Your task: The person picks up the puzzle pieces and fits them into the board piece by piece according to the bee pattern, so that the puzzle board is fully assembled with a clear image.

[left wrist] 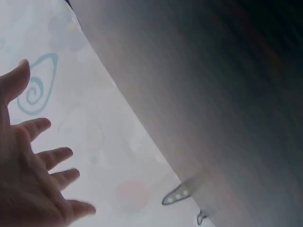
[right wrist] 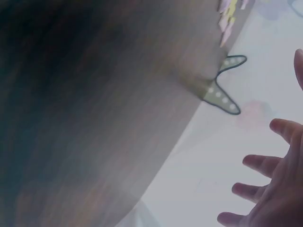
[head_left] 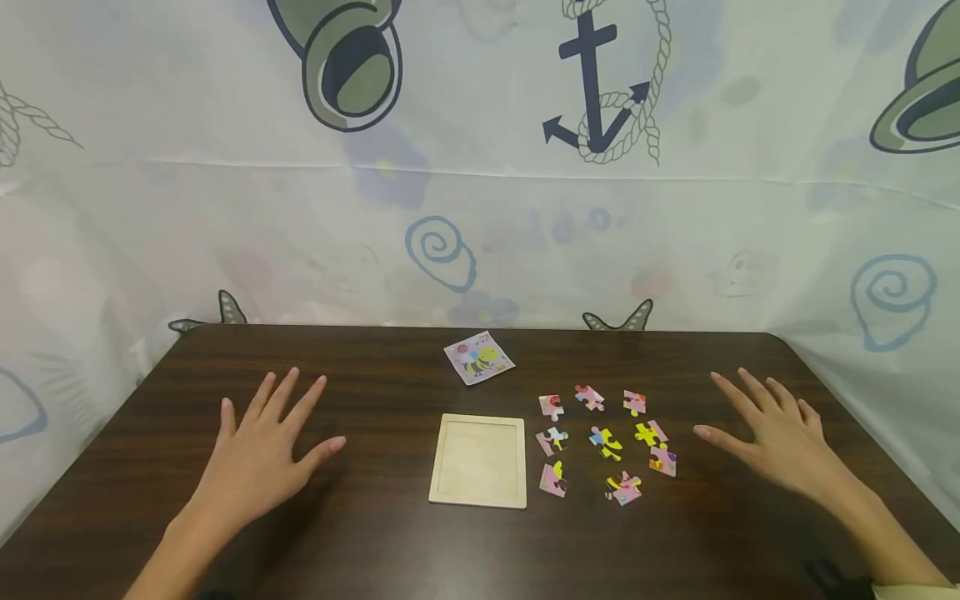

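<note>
Over the left part of the dark table, my left hand [head_left: 262,454] is spread with its fingers apart and holds nothing. On the other side my right hand [head_left: 783,433] is spread the same way, close to the loose puzzle pieces. Between the hands lies a square wooden puzzle tray [head_left: 480,461] with a raised rim and a bare inside. Several pink and yellow jigsaw pieces [head_left: 605,443] are scattered right of it, apart from each other. Behind the tray is a small square picture card [head_left: 479,358] showing a bee. Both wrist views show straight fingers [left wrist: 59,156] [right wrist: 262,164].
The brown wooden table [head_left: 360,550] ends at the back against a pale printed curtain [head_left: 510,242] with anchor and shell drawings. The curtain also hangs along both sides. A dark object [head_left: 832,575] lies by the right forearm, too unclear to name.
</note>
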